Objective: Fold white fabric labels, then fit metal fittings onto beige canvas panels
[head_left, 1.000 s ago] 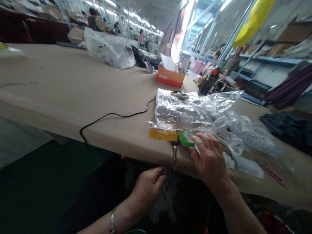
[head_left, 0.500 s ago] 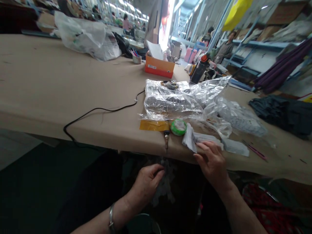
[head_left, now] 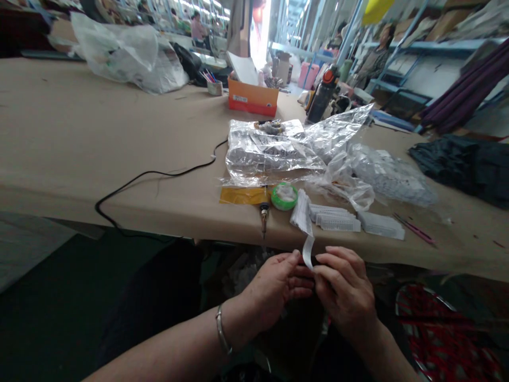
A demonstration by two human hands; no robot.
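Note:
My right hand (head_left: 350,292) pinches the free end of a white label strip (head_left: 307,248) just off the table's front edge. The strip hangs from a folded white bundle (head_left: 301,213) on the table. Beside it, my left hand (head_left: 274,286) has its fingers stretched out toward the strip's end; whether they touch it I cannot tell. A tool like a soldering iron (head_left: 264,215) lies with its metal tip toward the edge. Next to it stands a round green container (head_left: 283,196) with white material inside. Stacks of printed white labels (head_left: 338,220) lie right of the bundle.
A clear plastic bag (head_left: 274,154) lies behind the tools, by brown tape (head_left: 242,195). A black cord (head_left: 159,173) curves across the left. Pink-handled tweezers (head_left: 415,229) lie at the right. Farther back are an orange box (head_left: 252,98) and a dark bottle (head_left: 321,98).
My right hand has drawn the strip's end down off the table edge. My left hand has moved right and up beside it, its fingers now stretched out. The view has shifted slightly.

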